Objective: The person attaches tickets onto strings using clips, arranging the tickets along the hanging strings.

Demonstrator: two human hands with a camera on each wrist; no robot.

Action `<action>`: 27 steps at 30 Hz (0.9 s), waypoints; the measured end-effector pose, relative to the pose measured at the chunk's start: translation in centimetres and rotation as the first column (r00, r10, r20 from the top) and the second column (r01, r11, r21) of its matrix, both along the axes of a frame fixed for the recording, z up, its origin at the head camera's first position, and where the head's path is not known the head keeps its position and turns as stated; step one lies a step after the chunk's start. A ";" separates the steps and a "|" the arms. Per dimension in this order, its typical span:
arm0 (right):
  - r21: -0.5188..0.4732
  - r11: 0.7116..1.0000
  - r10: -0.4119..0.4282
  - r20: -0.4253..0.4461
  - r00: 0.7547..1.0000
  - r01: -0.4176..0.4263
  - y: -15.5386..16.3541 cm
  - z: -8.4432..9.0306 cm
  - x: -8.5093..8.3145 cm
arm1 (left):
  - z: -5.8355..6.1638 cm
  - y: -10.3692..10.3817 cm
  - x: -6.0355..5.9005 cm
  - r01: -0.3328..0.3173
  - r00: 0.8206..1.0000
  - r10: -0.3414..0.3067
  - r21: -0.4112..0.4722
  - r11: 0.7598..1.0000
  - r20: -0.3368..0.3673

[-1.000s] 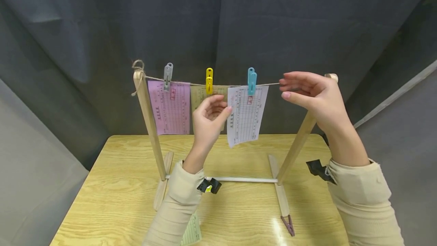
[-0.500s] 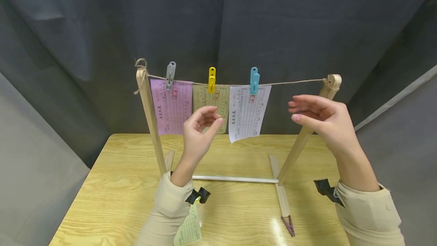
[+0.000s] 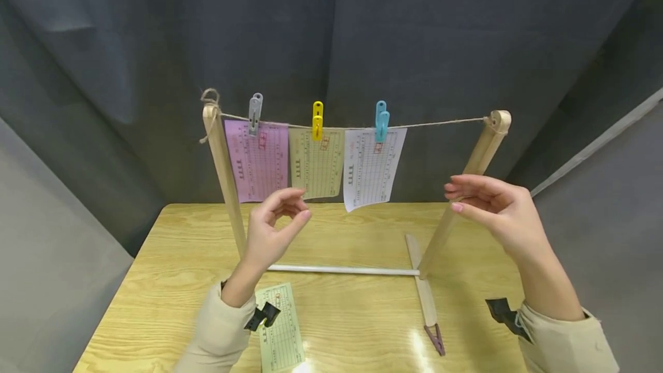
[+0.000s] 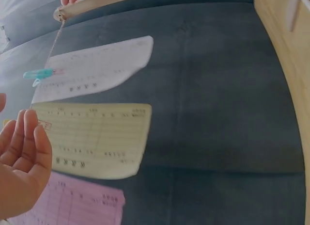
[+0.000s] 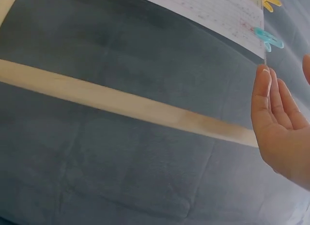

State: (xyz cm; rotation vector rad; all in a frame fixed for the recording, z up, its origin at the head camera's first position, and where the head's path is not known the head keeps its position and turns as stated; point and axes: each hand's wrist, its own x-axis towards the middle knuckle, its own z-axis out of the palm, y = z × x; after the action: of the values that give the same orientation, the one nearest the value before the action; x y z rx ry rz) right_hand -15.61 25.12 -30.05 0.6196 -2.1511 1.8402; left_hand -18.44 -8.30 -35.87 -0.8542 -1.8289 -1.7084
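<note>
Three printed slips hang from a twine line: a pink slip under a grey clothespin, a yellow slip under a yellow clothespin, and a white slip under a blue clothespin. My left hand is in front of and below the pink and yellow slips, fingers loosely bent, holding nothing. By the right post my right hand hovers, relaxed and without anything in it. A pale green slip lies on the table, partly hidden by the left wrist camera.
The twine runs between two wooden posts, joined low down by a white rod. A purple clothespin touches the front end of the right wooden foot. Dark curtains stand behind the wooden table.
Both hands have come down from the line, the left one also moving leftward. The yellow slip and more of the green slip are now uncovered. The white slip swings slightly.
</note>
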 end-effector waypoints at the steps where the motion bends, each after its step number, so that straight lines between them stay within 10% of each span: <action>1: -0.003 1.000 -0.001 0.004 1.000 0.001 0.1 -0.3 0.0 | -0.2 -0.3 0.1 -0.001 1.000 0.001 -0.010 1.000 -0.004; 27: 0.216 0.969 -0.167 0.205 0.965 0.121 3.5 -11.1 1.7 | -3.9 -6.1 2.9 -0.049 0.989 0.089 -0.313 0.949 0.117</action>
State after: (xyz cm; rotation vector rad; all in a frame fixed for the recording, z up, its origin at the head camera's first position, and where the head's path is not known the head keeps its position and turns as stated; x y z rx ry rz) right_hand -13.87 28.58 -41.16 0.2949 -2.4768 1.6970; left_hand -15.54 -14.44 -39.76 -0.8022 -2.2293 -1.4862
